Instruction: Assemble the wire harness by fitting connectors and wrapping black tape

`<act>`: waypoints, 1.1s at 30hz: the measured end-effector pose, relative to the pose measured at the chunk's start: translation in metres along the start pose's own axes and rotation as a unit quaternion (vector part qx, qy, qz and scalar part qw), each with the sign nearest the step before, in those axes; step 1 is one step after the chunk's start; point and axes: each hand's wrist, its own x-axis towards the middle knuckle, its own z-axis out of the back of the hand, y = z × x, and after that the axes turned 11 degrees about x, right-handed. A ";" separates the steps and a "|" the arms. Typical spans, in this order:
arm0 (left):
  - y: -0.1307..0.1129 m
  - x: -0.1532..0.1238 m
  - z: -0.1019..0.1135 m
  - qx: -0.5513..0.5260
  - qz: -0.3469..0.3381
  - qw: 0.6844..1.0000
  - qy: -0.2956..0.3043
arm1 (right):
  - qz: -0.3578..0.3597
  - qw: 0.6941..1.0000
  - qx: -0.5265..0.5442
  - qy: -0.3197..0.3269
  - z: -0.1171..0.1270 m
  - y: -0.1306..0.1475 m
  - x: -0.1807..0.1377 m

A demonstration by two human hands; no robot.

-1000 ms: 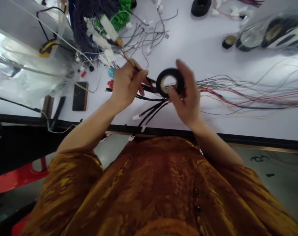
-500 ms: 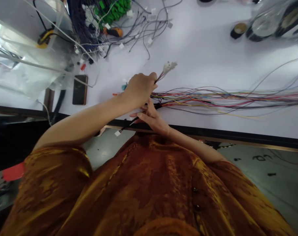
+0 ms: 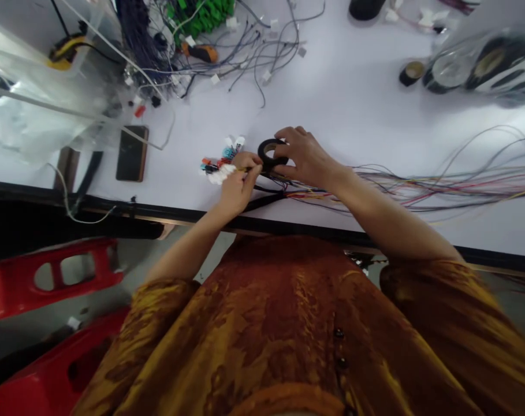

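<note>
1. The fingers [image 3: 250,169] of the left hand [image 3: 237,188] were pinched shut on the wire harness [image 3: 418,186] at its near end, just behind a cluster of white and coloured connectors [image 3: 221,172] that lay on the counter [image 3: 353,110].
2. Just to the right of that pinch, touching the harness, stood the roll of black tape [image 3: 264,163], tilted up on its edge so that its open core faced the camera.
3. The right hand [image 3: 308,157] gripped the roll from the far side, its fingers [image 3: 288,134] curled over the top rim and the thumb under it.
4. The harness ran with its long axis left to right across the counter: taped black branches near the hands, then loose coloured wires that fanned out towards the right edge of the view.
5. The roll lay between the two hands, right of the left fingertips and on the line of the wires. The right hand held it, and the left hand was just beside it.
6. Farther off, from the left:
   - a red plastic stool [image 3: 49,274] below the counter edge
   - a clear plastic bag [image 3: 41,110]
   - a dark phone [image 3: 132,153] lying flat
   - green connectors [image 3: 204,14] and an orange-handled tool [image 3: 205,54] among tangled leads
   - a small tape roll [image 3: 410,72] well apart at upper right
</note>
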 end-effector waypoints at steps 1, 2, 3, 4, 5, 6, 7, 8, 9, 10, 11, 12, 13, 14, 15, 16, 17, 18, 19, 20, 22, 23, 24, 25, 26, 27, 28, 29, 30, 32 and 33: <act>0.003 0.001 -0.004 -0.019 0.040 0.999 -0.016 | 0.011 1.000 0.000 0.017 0.001 -0.002 0.004; 0.006 0.003 -0.008 -0.035 0.075 0.996 -0.022 | 0.019 0.999 0.004 0.030 0.001 -0.004 0.006; 0.008 0.006 -0.011 -0.048 0.098 0.994 -0.013 | 0.021 0.999 0.010 0.041 0.001 -0.005 0.006; 0.011 0.008 -0.014 -0.057 0.106 0.993 0.009 | 0.017 0.999 0.014 0.049 0.000 -0.006 0.005; 0.014 0.010 -0.017 -0.062 0.101 0.992 0.037 | 0.006 0.998 0.017 0.053 -0.001 -0.007 0.004; 0.016 0.012 -0.020 -0.067 0.091 0.991 0.066 | -0.010 0.998 0.018 0.054 -0.003 -0.007 0.002; 0.017 0.014 -0.023 -0.070 0.080 0.990 0.090 | -0.029 0.998 0.021 0.051 -0.006 -0.007 0.000; 0.019 0.016 -0.026 -0.071 0.074 0.989 0.107 | -0.047 0.998 0.025 0.044 -0.010 -0.007 -0.002; 0.020 0.017 -0.029 -0.072 0.076 0.988 0.114 | -0.062 0.997 0.032 0.035 -0.013 -0.007 -0.004; 0.022 0.018 -0.033 -0.071 0.083 0.988 0.113 | -0.073 0.996 0.040 0.025 -0.017 -0.006 -0.007; 0.023 0.019 -0.036 -0.070 0.096 0.987 0.107 | -0.080 0.996 0.047 0.018 -0.020 -0.006 -0.009; 0.025 0.020 -0.039 -0.068 0.110 0.987 0.097 | -0.085 0.995 0.051 0.015 -0.022 -0.006 -0.012; 0.026 0.020 -0.042 -0.068 0.123 0.986 0.090 | -0.088 0.995 0.050 0.016 -0.024 -0.006 -0.015; 0.028 0.021 -0.045 -0.069 0.134 0.985 0.088 | -0.092 0.994 0.045 0.021 -0.026 -0.005 -0.017; 0.029 0.021 -0.047 -0.071 0.141 0.983 0.093 | -0.098 0.994 0.037 0.028 -0.027 -0.005 -0.020; 0.031 0.022 -0.048 -0.073 0.142 0.982 0.105 | -0.102 0.994 0.029 0.035 -0.028 -0.005 -0.021; 0.032 0.023 -0.049 -0.072 0.136 0.981 0.120 | -0.106 0.993 0.022 0.040 -0.029 -0.005 -0.023; 0.033 0.023 -0.050 -0.069 0.124 0.980 0.139 | -0.110 0.993 0.017 0.044 -0.030 -0.006 -0.023; 0.033 0.024 -0.050 -0.064 0.110 0.979 0.157 | -0.113 0.992 0.013 0.045 -0.031 -0.007 -0.023; 0.033 0.025 -0.050 -0.059 0.098 0.979 0.170 | -0.117 0.992 0.009 0.043 -0.032 -0.008 -0.022; 0.032 0.025 -0.050 -0.054 0.082 0.978 0.182 | -0.126 0.991 -0.005 0.033 -0.032 -0.012 -0.016; 0.032 0.024 -0.050 -0.053 0.081 0.979 0.181 | -0.131 0.991 -0.013 0.028 -0.032 -0.014 -0.012; 0.030 0.024 -0.050 -0.053 0.082 0.979 0.177 | -0.135 0.990 -0.021 0.026 -0.031 -0.016 -0.008; 0.029 0.022 -0.050 -0.052 0.085 0.980 0.171 | -0.140 0.989 -0.028 0.027 -0.031 -0.016 -0.004; 0.029 0.021 -0.051 -0.050 0.088 0.981 0.165 | -0.142 0.989 -0.037 0.032 -0.031 -0.014 -0.002; 0.028 0.020 -0.052 -0.050 0.093 0.982 0.159 | -0.141 0.988 -0.047 0.037 -0.033 -0.009 0.000; 0.028 0.019 -0.053 -0.050 0.099 0.982 0.151 | -0.134 0.988 -0.056 0.045 -0.035 -0.001 0.000; 0.030 0.019 -0.054 -0.052 0.106 0.983 0.142 | -0.118 0.989 -0.060 0.058 -0.039 0.010 -0.002; 0.032 0.020 -0.055 -0.052 0.114 0.983 0.131 | -0.096 0.991 -0.059 0.077 -0.043 0.023 -0.005; 0.038 0.023 -0.057 -0.047 0.130 0.985 0.106 | -0.029 0.993 -0.029 0.108 -0.050 0.048 -0.011; 0.042 0.025 -0.057 -0.047 0.137 0.985 0.098 | 0.003 0.995 -0.007 0.104 -0.051 0.055 -0.012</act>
